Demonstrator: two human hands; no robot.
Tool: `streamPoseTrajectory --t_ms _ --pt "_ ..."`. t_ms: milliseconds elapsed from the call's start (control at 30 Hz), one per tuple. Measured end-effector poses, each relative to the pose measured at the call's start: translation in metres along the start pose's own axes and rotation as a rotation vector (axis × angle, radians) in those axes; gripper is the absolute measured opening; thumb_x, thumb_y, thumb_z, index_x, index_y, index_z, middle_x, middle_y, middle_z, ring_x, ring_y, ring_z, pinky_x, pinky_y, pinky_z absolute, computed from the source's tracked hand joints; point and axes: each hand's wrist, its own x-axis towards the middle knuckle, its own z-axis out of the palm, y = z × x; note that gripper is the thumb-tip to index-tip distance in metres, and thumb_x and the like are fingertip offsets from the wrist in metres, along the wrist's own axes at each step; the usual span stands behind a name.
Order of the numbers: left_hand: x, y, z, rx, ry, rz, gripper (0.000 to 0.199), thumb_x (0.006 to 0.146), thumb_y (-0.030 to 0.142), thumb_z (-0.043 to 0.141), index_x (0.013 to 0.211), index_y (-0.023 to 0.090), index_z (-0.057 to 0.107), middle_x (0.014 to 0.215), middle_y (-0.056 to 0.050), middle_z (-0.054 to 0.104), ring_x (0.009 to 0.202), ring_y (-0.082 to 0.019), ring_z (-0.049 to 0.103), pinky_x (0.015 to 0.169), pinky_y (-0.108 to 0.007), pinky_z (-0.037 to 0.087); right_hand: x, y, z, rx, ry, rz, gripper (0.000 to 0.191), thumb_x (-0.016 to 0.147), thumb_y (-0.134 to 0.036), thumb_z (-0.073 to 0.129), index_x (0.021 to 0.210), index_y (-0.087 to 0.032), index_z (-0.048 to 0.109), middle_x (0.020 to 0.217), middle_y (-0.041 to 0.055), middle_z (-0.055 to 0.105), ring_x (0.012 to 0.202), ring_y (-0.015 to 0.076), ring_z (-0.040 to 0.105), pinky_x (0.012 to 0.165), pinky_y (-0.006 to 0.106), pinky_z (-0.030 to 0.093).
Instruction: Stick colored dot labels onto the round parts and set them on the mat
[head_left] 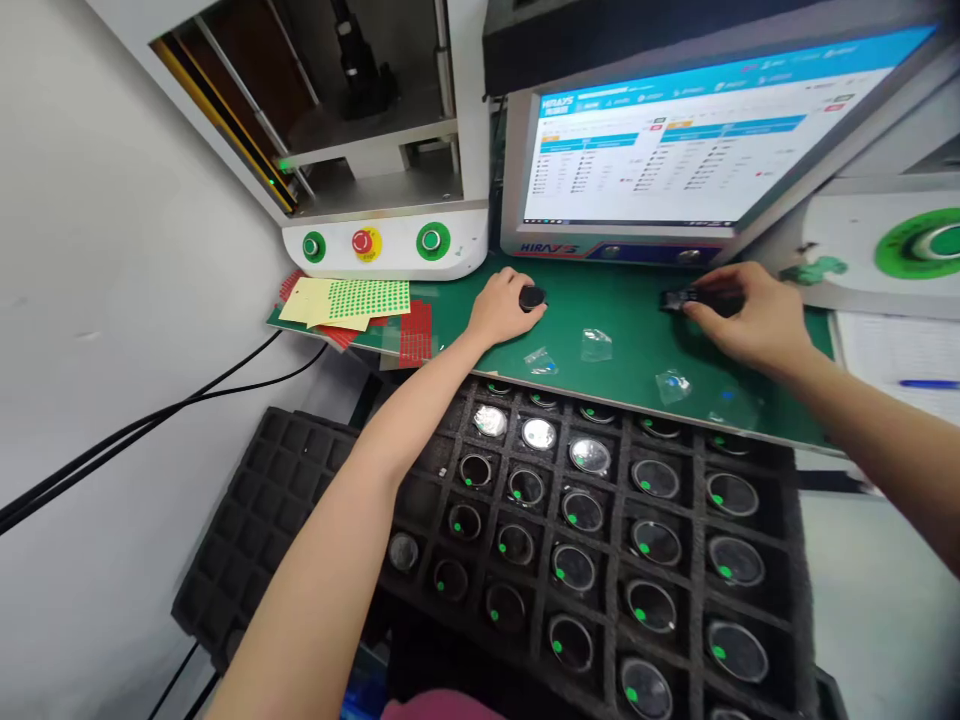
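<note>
My left hand [499, 308] rests on the green mat [622, 330] and grips a small round black part [532, 297] at its fingertips. My right hand [750, 318] lies further right on the mat, its fingers closed around a dark oblong device [684, 298] just below the monitor. Between the two hands lie three small clear plastic wrappers [596, 344] on the mat. In front of the mat a black foam tray [600, 540] holds several round glass-faced parts, most with a green dot sticker.
A monitor [697, 140] with a blue-and-white screen stands behind the mat. Left of it, a white machine [382, 240] has two green buttons and a red stop button. Sheets of green and red dot stickers [360, 300] lie at the mat's left end. Black cables [150, 420] run down left.
</note>
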Motion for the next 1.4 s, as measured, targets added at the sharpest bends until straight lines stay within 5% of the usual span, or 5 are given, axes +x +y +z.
streamPoseTrajectory --t_ms 233,567,800,1400 --pt "-0.006 0.001 0.003 -0.01 -0.014 0.007 0.039 0.086 0.033 0.065 0.117 0.01 0.064 0.12 -0.01 0.057 0.114 -0.023 0.051 0.097 -0.032 0.04 -0.006 -0.014 -0.002 -0.035 -0.011 0.066 0.043 0.043 -0.047 0.052 0.078 -0.023 0.047 0.097 0.0204 0.064 0.097 0.037 0.062 0.094 0.049 0.046" --pt "-0.004 0.0 -0.005 0.09 -0.006 0.007 0.037 0.086 0.037 0.065 0.115 0.014 0.066 0.118 -0.008 0.058 0.113 -0.021 0.053 0.099 -0.029 0.041 0.005 0.008 0.004 0.037 0.02 -0.122 0.044 0.056 -0.044 0.057 0.089 -0.016 0.053 0.092 0.0166 0.065 0.086 0.0271 0.061 0.086 0.046 0.049" --pt "0.011 0.002 -0.013 0.038 0.063 0.055 0.036 0.082 0.03 0.066 0.109 0.006 0.068 0.111 -0.015 0.059 0.107 -0.031 0.055 0.096 -0.04 0.043 0.02 0.019 0.006 -0.003 0.037 -0.273 0.032 0.075 -0.029 0.063 0.1 -0.011 0.055 0.096 0.0095 0.062 0.089 0.018 0.058 0.087 0.038 0.048" --pt "0.012 0.004 -0.013 0.101 0.071 0.038 0.035 0.082 0.032 0.067 0.109 0.01 0.067 0.11 -0.013 0.059 0.109 -0.028 0.055 0.098 -0.037 0.043 0.023 0.026 0.009 0.049 0.062 -0.318 0.034 0.072 -0.028 0.061 0.101 -0.011 0.055 0.097 0.011 0.062 0.091 0.0203 0.059 0.087 0.04 0.048"
